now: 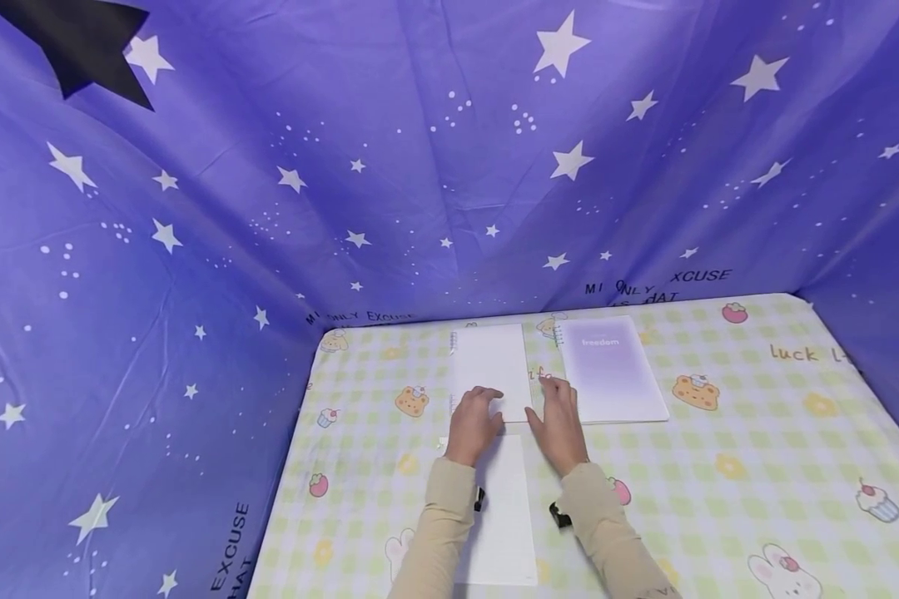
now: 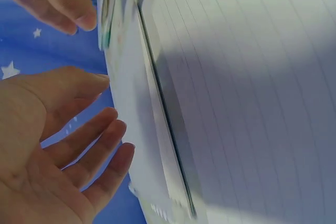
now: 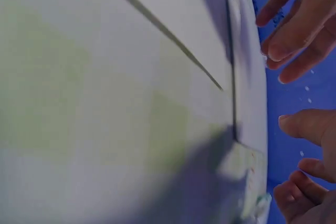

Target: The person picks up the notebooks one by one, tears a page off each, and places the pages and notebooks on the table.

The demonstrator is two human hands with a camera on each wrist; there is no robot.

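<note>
My left hand (image 1: 476,423) is over the lower left part of a white spiral notebook (image 1: 492,358), its fingers loosely bent. My right hand (image 1: 560,424) stands at that notebook's lower right corner, thumb toward the edge and fingers pointing forward. Neither hand grips anything. In the left wrist view my left hand (image 2: 68,140) has its fingers spread and relaxed, with a lined page (image 2: 252,103) beside it. The right wrist view has my right hand (image 3: 310,171) low at the right edge. Between my forearms, nearer to me, lies a white notebook page (image 1: 504,524).
A purple spiral notebook marked "freedom" (image 1: 610,378) lies to the right of the white one. A checked cloth (image 1: 779,449) with cartoon prints covers the table. A blue star-patterned curtain (image 1: 434,166) hangs behind the table and at both sides.
</note>
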